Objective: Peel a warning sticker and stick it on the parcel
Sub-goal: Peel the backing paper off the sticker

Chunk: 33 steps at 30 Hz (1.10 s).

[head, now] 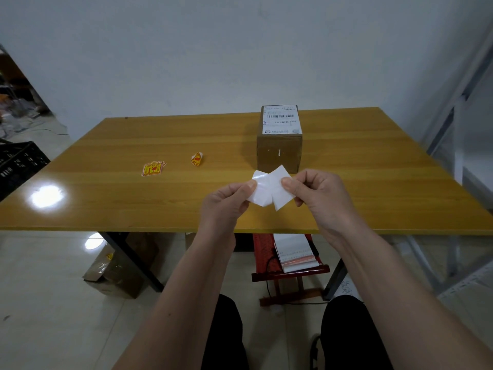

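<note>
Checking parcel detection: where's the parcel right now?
In the head view the parcel stands upright on the table, right of centre toward the far edge, just beyond the hands peeling the sticker; the spare stickers lie well to its left.

a black crate (18, 166) sits at the far left. under the wooden table (133, 209), a cardboard box (117, 271) lies left, a red stool (288, 265) with papers (296, 252) right.
</note>
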Tool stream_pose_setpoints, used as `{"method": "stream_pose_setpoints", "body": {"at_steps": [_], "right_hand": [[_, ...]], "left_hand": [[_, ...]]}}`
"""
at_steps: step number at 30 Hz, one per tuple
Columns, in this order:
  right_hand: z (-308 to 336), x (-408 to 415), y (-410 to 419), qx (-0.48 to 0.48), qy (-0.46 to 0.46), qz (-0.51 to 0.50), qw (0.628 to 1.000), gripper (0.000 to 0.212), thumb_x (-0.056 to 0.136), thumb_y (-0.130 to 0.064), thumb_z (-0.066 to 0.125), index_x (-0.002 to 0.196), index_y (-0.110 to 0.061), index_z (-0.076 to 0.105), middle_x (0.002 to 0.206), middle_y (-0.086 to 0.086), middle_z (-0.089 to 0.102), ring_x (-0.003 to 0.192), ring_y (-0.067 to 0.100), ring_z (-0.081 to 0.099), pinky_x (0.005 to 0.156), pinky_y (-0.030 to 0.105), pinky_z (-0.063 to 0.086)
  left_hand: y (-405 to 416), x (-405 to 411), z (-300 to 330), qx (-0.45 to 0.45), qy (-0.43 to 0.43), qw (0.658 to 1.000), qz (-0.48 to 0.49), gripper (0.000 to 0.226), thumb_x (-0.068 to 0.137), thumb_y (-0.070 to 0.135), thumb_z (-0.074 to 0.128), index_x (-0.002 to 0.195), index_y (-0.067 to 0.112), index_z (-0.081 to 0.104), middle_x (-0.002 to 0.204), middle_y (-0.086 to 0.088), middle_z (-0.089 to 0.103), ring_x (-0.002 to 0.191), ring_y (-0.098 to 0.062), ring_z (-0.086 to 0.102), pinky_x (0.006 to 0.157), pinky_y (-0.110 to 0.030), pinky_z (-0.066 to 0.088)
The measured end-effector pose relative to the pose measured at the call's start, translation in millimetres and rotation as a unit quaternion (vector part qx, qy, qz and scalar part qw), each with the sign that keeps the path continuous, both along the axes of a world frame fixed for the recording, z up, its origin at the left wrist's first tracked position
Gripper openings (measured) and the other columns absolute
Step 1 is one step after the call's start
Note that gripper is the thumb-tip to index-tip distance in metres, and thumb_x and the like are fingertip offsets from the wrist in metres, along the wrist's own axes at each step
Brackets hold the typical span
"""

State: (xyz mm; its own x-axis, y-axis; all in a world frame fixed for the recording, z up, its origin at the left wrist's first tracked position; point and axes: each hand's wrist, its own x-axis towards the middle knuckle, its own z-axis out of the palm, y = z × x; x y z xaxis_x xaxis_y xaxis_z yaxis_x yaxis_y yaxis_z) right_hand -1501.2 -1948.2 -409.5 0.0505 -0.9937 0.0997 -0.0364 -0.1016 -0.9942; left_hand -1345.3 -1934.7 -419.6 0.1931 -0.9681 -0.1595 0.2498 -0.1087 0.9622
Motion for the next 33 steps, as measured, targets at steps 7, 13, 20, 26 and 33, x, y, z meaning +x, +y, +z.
{"method": "stream_pose_setpoints", "body": {"at_steps": [7, 13, 20, 26, 33], "right_hand": [[-1.2, -0.6, 0.2, 0.008, -0.022, -0.010, 1.000, 0.025, 0.084, -0.015, 0.064, 0.064, -0.006, 0.055, 0.072, 0.014, 0.047, 0.061, 0.018, 0.038, 0.061, 0.025, 0.037], [-2.8, -0.6, -1.2, 0.011, -0.036, -0.023, 0.999, 0.027, 0.084, -0.015, 0.065, 0.060, -0.011, 0.055, 0.070, 0.013, 0.048, 0.059, 0.014, 0.040, 0.059, 0.024, 0.038], [-2.9, -0.2, -1.1, 0.006, -0.044, -0.034, 0.998, 0.025, 0.084, -0.016, 0.065, 0.061, -0.010, 0.056, 0.073, 0.014, 0.051, 0.059, 0.014, 0.041, 0.059, 0.024, 0.039], [-4.0, 1.2, 0.3, 0.003, -0.050, -0.047, 0.998, 0.026, 0.084, -0.017, 0.065, 0.061, -0.011, 0.055, 0.065, 0.011, 0.048, 0.059, 0.013, 0.041, 0.061, 0.023, 0.040], [-2.5, 1.7, 1.9, 0.000, -0.058, -0.063, 0.996, 0.026, 0.085, -0.016, 0.065, 0.061, -0.012, 0.056, 0.061, 0.003, 0.048, 0.059, 0.012, 0.042, 0.060, 0.022, 0.041]], "left_hand": [[-0.2, -2.0, -2.9, 0.008, 0.032, 0.999, 0.019, 0.008, 0.082, 0.016, 0.068, 0.075, 0.013, 0.070, 0.088, -0.006, 0.074, 0.086, -0.016, 0.066, 0.087, -0.030, 0.052], [-1.1, -4.3, -1.1, 0.015, 0.063, 0.997, 0.033, 0.012, 0.082, 0.014, 0.068, 0.071, 0.016, 0.068, 0.082, -0.001, 0.074, 0.078, -0.010, 0.068, 0.070, -0.020, 0.053], [-1.2, -8.7, -1.1, 0.020, 0.073, 0.995, 0.059, 0.005, 0.083, 0.016, 0.068, 0.078, 0.014, 0.067, 0.090, -0.004, 0.070, 0.083, -0.012, 0.063, 0.075, -0.021, 0.051], [-0.4, -11.3, -1.9, 0.021, 0.084, 0.993, 0.080, 0.007, 0.082, 0.016, 0.069, 0.076, 0.015, 0.067, 0.089, -0.006, 0.067, 0.086, -0.015, 0.058, 0.077, -0.023, 0.048], [-0.5, -12.3, -2.8, 0.025, 0.108, 0.990, 0.088, 0.010, 0.082, 0.016, 0.070, 0.073, 0.016, 0.065, 0.081, -0.003, 0.063, 0.083, -0.014, 0.055, 0.075, -0.023, 0.047]]}}
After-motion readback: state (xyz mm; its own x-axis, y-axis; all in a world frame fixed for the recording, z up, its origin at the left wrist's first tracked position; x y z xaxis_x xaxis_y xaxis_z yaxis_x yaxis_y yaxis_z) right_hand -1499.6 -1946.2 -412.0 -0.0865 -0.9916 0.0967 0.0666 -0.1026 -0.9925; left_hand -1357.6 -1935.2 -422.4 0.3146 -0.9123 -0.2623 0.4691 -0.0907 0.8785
